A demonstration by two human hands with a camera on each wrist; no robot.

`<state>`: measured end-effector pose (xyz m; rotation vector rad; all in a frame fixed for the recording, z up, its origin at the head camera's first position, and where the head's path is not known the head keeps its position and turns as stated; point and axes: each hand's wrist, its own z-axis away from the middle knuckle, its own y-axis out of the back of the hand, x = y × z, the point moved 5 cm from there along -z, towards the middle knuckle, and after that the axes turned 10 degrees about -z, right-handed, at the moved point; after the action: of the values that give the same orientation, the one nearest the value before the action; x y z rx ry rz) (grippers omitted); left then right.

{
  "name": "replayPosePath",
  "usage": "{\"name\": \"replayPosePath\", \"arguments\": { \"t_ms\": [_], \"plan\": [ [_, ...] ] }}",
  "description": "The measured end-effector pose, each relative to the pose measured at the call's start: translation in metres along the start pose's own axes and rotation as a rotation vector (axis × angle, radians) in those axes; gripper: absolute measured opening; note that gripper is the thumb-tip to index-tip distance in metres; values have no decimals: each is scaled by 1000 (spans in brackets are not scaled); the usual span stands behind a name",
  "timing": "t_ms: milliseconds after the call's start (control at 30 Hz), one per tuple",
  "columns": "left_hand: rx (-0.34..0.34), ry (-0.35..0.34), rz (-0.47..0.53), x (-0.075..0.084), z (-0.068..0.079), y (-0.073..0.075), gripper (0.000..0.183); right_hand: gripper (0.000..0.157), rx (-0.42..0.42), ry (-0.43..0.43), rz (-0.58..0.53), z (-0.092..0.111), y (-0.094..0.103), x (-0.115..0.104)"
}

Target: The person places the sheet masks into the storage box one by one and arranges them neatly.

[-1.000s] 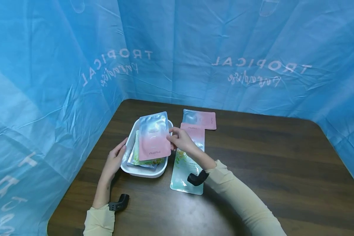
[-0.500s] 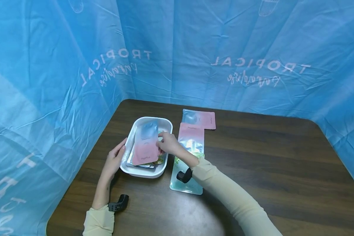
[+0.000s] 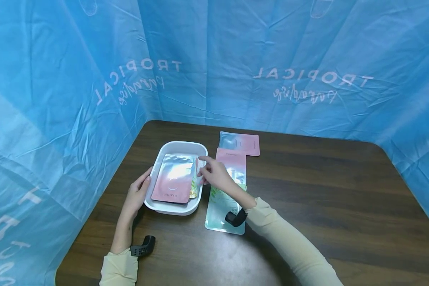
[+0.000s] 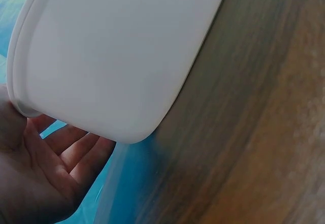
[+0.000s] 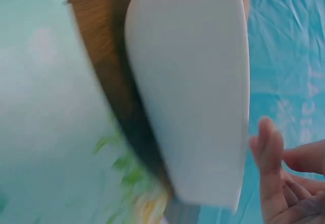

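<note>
In the head view my left hand [image 3: 135,196] holds the white plastic tub [image 3: 188,210] at its left side. The left wrist view has the thumb by the tub's rim and the fingers along its outer wall. A pink-and-blue sheet mask packet [image 3: 172,180] lies flat inside the tub, partly covering a green floral packet [image 3: 193,186]. My right hand [image 3: 216,173] is over the tub's right rim with nothing in its grip, fingers loosely bent and apart from the packet. In the right wrist view those fingers [image 5: 270,153] show beside the tub's wall.
Right of the tub, a green packet [image 3: 218,220] lies under my right forearm, overlapping a pink-and-silver packet [image 3: 232,158]. Another pink-and-blue packet [image 3: 248,145] lies behind them. The dark wooden table [image 3: 325,198] is bordered by a blue printed curtain [image 3: 236,59].
My right hand has lowered the pink-and-blue sheet mask packet into the tub, let it go, and drawn back right. My left hand stays at the tub.
</note>
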<state>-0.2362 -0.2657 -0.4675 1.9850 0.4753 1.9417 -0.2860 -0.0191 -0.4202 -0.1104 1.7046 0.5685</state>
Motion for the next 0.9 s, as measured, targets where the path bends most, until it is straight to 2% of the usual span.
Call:
{"name": "replayPosePath", "arguments": {
  "t_ms": [100, 167, 233, 367, 433, 533, 633, 767, 900],
  "plan": [
    [1, 1, -1, 0, -1, 0, 48, 38, 63, 35, 20, 11, 23, 8],
    [3, 4, 1, 0, -2, 0, 48, 36, 82, 28, 133, 19, 39, 15],
    [2, 4, 0, 0, -2, 0, 48, 38, 71, -12, 298, 29, 52, 25],
    [1, 0, -3, 0, 0, 0, 48, 54, 23, -125, 590, 48, 69, 44],
    [0, -2, -4, 1, 1, 0, 48, 64, -4, -157, 685, 57, 72, 50],
    [5, -8, 2, 1, 1, 0, 48, 72, -41, -155, 791, 66, 72, 55],
    [6, -8, 4, 1, 1, 0, 48, 73, -66, -164, 841, 69, 69, 59],
    [3, -11, -4, 1, 1, 1, 48, 69, -79, -189, 820, 71, 63, 66],
    [4, -15, -9, 2, 0, 0, 48, 51, -61, -174, 753, 75, 60, 67]
  ]
}}
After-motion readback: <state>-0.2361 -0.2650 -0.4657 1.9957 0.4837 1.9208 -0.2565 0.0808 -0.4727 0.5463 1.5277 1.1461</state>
